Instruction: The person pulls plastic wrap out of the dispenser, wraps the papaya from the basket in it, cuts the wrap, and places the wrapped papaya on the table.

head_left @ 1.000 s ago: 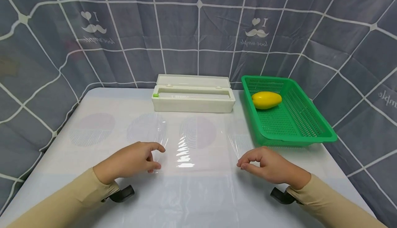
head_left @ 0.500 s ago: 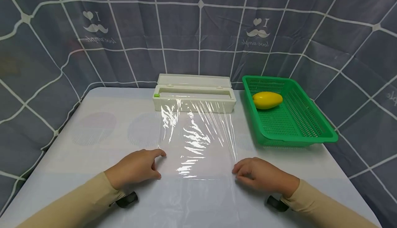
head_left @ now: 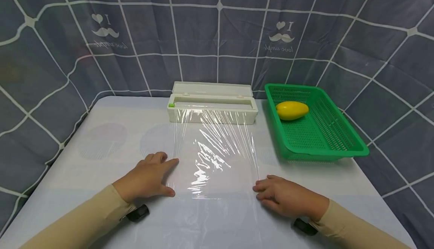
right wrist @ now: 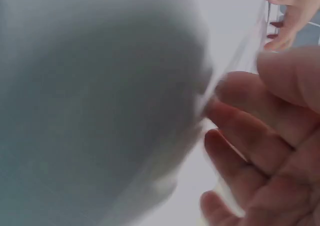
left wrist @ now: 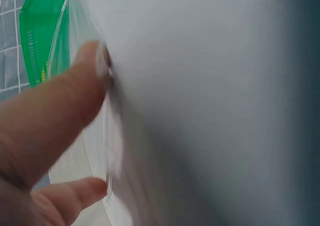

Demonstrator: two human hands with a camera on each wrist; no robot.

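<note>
A sheet of clear cling film (head_left: 217, 158) stretches over the table from a white cling film dispenser (head_left: 211, 114) whose lid stands raised. At the film's left edge lies my left hand (head_left: 145, 177), thumb and index finger spread apart and touching the film or the table there. My right hand (head_left: 288, 194) rests at the film's near right corner, its fingers loosely extended. In the right wrist view the fingertips (right wrist: 222, 103) meet the film's edge and the thumb stays apart from them. The left wrist view has the left thumb (left wrist: 92, 81) against the surface.
To the right stands a green plastic basket (head_left: 322, 128) holding a yellow, mango-shaped fruit (head_left: 291, 110). A grey checked curtain (head_left: 217, 30) hangs behind and on both sides of the white-covered table (head_left: 108, 177). The dispenser has a small green tab (head_left: 171, 105) at its left end.
The film now lies from the dispenser's front toward me, its near edge lower than before. My left fingers have spread from the film's edge; the right hand has moved slightly nearer and its fingers have loosened.
</note>
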